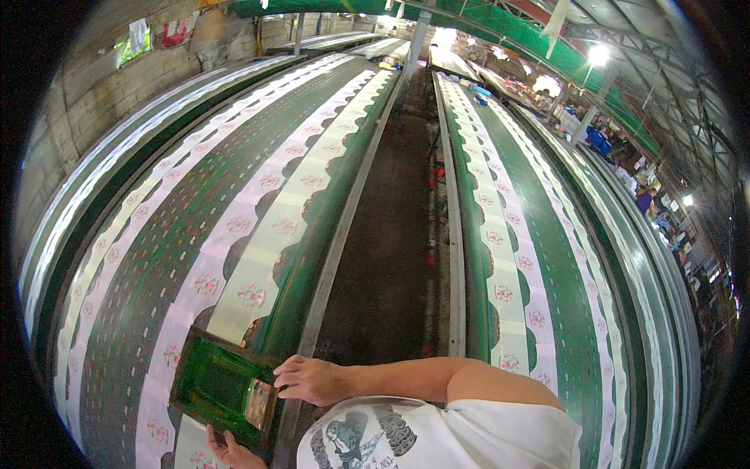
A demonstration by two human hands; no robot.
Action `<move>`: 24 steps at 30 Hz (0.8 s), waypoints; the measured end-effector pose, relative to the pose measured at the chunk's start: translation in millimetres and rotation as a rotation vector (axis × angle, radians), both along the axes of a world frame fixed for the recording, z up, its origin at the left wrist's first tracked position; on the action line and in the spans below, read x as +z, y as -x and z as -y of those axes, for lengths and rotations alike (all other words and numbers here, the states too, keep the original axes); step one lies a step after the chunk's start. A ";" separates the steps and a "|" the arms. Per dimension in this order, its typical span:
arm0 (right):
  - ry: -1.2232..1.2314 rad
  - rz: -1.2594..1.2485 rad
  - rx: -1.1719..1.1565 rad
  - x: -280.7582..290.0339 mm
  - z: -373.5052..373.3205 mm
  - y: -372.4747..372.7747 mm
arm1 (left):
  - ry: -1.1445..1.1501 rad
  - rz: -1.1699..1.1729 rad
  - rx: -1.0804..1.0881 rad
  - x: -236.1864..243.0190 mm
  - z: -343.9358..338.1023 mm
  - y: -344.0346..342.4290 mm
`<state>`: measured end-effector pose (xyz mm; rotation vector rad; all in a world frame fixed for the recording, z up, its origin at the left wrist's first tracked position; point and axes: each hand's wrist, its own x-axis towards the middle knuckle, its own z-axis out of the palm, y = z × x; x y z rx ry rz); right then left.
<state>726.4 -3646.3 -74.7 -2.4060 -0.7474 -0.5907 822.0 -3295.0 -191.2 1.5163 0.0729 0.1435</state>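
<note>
A screen-printing frame (215, 381) with a dark rim and green mesh lies tilted over the near end of the left long table. A pale reddish patch shows at its right end. My right hand (310, 381) reaches across with bent fingers gripping the frame's right edge. Down at the lower edge, my left hand (232, 452) holds the rim between thumb and fingers, its wrist cut off by the picture's bottom. Beneath and beyond the frame runs a pale yellow-green strip of fabric pieces (251, 275) with red floral prints. Beside it lies a pale pink printed strip (211, 262).
The left table (164, 258) has a green, paint-spotted top and a raised metal rail (332, 273). A dark aisle (383, 234) separates it from another green table (547, 273) bearing similar printed strips. A post (414, 51) stands at the aisle's far end.
</note>
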 end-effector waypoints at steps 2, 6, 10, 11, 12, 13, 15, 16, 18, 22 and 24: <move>-0.009 -0.001 -0.015 7.4 12.7 0.0 | -0.176 -0.098 0.107 58.0 31.3 15.3; -0.080 0.065 0.015 2.3 28.9 -15.2 | -0.436 -0.249 0.140 115.4 54.9 24.3; -0.144 0.086 0.109 -5.4 50.9 -36.5 | -0.213 -0.220 0.111 64.5 22.4 11.0; -0.151 0.082 0.127 -4.7 60.1 -39.0 | -0.222 -0.220 0.089 68.0 20.0 10.0; -0.136 0.055 0.134 -4.2 71.3 -40.9 | -0.232 -0.219 0.066 68.8 19.7 8.8; -0.118 0.029 0.148 3.0 83.6 -43.0 | -0.086 -0.253 0.109 65.1 20.2 8.6; -0.073 -0.012 0.159 16.9 113.0 -47.1 | -0.147 -0.268 0.124 62.7 30.5 8.1; -0.046 -0.027 0.156 24.0 130.4 -49.4 | -0.224 -0.268 0.120 63.4 41.5 7.4; -0.128 -0.030 0.159 41.5 161.7 -46.0 | -0.336 -0.279 0.107 65.4 56.3 2.7; -0.598 -0.079 0.322 97.6 196.3 -18.6 | -0.476 -0.287 0.097 61.9 73.0 -3.6; -0.939 -0.300 0.487 118.9 205.8 -6.6 | -0.531 -0.299 0.088 55.6 74.0 -6.0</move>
